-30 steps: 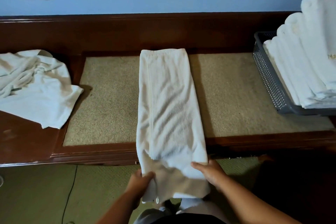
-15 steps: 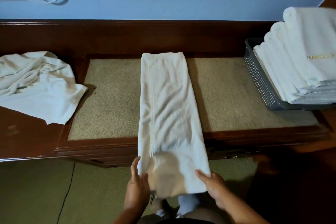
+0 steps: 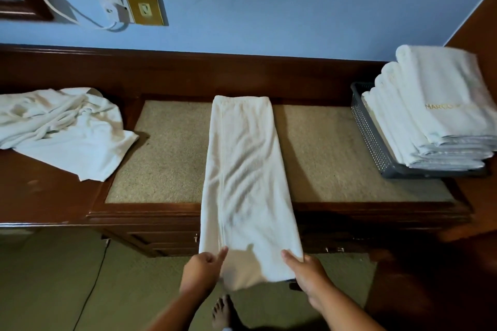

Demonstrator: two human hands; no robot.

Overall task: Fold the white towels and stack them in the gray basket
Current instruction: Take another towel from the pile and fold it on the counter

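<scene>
Folded towel [image 3: 244, 169] in a long strip, near end held at both corners.
Strip runs from back edge to front edge at mid-dresser [image 3: 48, 196]; near end overhangs the front edge. Left hand [image 3: 200, 270] pinches its left corner, right hand [image 3: 309, 274] grips its right corner, fingers on top. Gray basket [image 3: 368, 126] with folded stack [image 3: 435, 105] at right edge; crumpled towels [image 3: 61, 129] at left edge.

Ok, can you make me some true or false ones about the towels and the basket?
The left hand and right hand both hold the long towel by its near end. True.
The gray basket is empty. False: folded towels are stacked in it.
A crumpled towel lies on the dresser, left side. True.
The long towel is rolled into a ball. False: it lies as a flat strip, hanging over the front edge.
</scene>
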